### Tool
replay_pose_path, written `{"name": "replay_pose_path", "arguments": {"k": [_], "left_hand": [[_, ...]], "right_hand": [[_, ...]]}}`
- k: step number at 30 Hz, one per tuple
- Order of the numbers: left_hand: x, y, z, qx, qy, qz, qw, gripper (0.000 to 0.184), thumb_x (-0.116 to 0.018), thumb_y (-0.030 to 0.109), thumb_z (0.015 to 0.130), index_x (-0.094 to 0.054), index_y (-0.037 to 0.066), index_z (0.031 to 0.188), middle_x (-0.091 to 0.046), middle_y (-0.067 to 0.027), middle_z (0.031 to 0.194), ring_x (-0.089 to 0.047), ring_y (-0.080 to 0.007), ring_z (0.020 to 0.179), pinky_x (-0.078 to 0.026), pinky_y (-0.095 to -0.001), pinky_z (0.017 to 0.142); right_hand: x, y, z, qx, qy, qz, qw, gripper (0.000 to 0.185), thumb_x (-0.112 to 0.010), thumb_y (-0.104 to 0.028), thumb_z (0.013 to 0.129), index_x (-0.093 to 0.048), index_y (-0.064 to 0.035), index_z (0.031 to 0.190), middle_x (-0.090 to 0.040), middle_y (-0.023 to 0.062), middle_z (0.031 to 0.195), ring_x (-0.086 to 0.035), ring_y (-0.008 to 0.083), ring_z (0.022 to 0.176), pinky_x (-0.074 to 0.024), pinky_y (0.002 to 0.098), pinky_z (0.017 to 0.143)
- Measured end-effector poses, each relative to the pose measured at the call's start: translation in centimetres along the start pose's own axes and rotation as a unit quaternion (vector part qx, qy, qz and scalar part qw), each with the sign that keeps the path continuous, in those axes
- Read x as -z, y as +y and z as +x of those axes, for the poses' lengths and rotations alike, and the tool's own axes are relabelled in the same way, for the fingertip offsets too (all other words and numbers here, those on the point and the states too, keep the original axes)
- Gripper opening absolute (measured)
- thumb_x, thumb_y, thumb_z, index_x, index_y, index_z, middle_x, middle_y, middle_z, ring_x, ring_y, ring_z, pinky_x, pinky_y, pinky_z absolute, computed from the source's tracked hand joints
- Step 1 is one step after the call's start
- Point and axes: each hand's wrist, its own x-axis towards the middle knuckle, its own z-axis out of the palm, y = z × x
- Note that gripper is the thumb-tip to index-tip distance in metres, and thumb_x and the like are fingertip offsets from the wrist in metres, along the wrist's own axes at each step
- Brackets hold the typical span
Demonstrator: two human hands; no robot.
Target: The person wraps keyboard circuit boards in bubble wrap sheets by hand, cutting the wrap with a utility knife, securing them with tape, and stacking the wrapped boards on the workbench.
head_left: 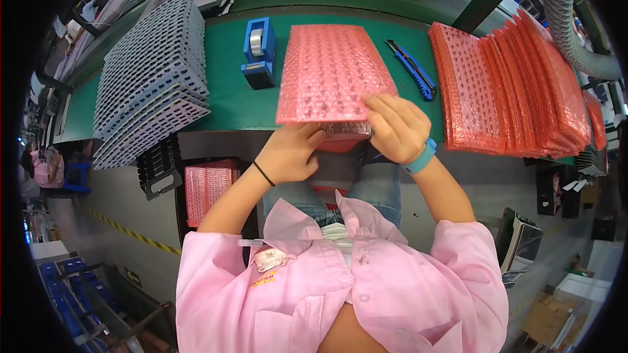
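A pink bubble-wrap bag (333, 72) lies on the green tabletop in front of me, its near edge reaching the table's front edge. My right hand (398, 129) pinches the bag's near right corner, with a blue-green band on the wrist. At the near left edge, my left hand (284, 155) grips the bag from below, some fingertips hidden under it. Between the hands, a shiny silvery strip (348, 129) shows below the upper layer, with pink wrap under it; I cannot tell what it is.
A blue tape dispenser (260, 52) stands left of the bag, a blue utility knife (412, 70) right. Perforated grey sheets (154, 72) are stacked at left. Filled-looking pink bubble bags (517, 88) stand in a row at right. Below the table, a black crate holds more pink bags (209, 189).
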Motion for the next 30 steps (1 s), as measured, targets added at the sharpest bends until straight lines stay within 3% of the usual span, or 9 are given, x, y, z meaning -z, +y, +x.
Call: {"name": "replay_pose_path", "arguments": {"k": [6,10,15,21,26,30], "left_hand": [[-2.1,-1.6,-1.8,-0.016,-0.009,0.193,0.981,0.027,-0.058,0.015,0.079,-0.063,0.008,0.104,-0.062,-0.0114,0.106,-0.057,-0.0282,0.095,-0.045,-0.0373,0.081],[-3.5,-1.2,-2.2,-0.052,0.196,0.268,0.942,0.025,-0.057,0.016,0.081,-0.062,0.010,0.105,-0.060,-0.0082,0.103,-0.055,-0.0231,0.097,-0.042,-0.0326,0.080],[-4.3,-0.5,0.2,-0.072,0.246,0.274,0.927,0.024,-0.056,0.016,0.083,-0.062,0.010,0.105,-0.059,-0.0067,0.099,-0.054,-0.0213,0.093,-0.041,-0.0316,0.079],[-3.4,-1.3,0.4,-0.074,0.193,0.227,0.952,0.025,-0.056,0.016,0.083,-0.060,0.009,0.106,-0.059,-0.0055,0.100,-0.053,-0.0204,0.089,-0.041,-0.0322,0.080],[-2.0,-1.3,-1.6,-0.027,0.123,0.194,0.973,0.017,-0.057,0.016,0.081,-0.061,0.011,0.097,-0.059,-0.0044,0.096,-0.053,-0.0204,0.086,-0.041,-0.0322,0.080],[-0.8,-0.9,-2.4,-0.114,0.109,0.190,0.969,0.008,-0.057,0.016,0.080,-0.059,0.013,0.087,-0.059,-0.0029,0.091,-0.053,-0.0206,0.084,-0.041,-0.0333,0.078]], "right_hand": [[-0.7,1.2,1.1,-0.008,0.017,-0.023,1.000,0.008,-0.068,-0.006,0.079,-0.064,-0.0056,0.086,-0.071,0.0085,0.100,-0.069,0.0209,0.084,-0.0558,0.0305,0.072],[-1.1,0.7,0.9,-0.005,0.001,-0.004,1.000,0.008,-0.068,-0.006,0.079,-0.064,-0.0058,0.085,-0.071,0.0081,0.101,-0.068,0.0207,0.086,-0.0558,0.0307,0.074],[-2.5,0.4,-1.4,-0.022,-0.026,-0.008,0.999,0.009,-0.068,-0.006,0.078,-0.064,-0.0053,0.086,-0.071,0.0085,0.102,-0.068,0.0212,0.088,-0.0557,0.0312,0.075],[-3.0,0.7,-1.1,-0.036,-0.036,-0.017,0.999,0.009,-0.068,-0.006,0.078,-0.064,-0.0053,0.086,-0.071,0.0084,0.101,-0.068,0.0215,0.089,-0.0557,0.0313,0.077],[-3.9,1.1,-1.7,-0.037,-0.051,-0.027,0.998,0.010,-0.068,-0.007,0.079,-0.064,-0.0057,0.088,-0.070,0.0076,0.103,-0.068,0.0205,0.092,-0.0550,0.0297,0.077],[-4.4,0.8,-2.1,-0.047,-0.101,-0.056,0.992,0.011,-0.067,-0.008,0.079,-0.063,-0.0062,0.089,-0.069,0.0070,0.107,-0.068,0.0193,0.095,-0.0543,0.0283,0.077]]}}
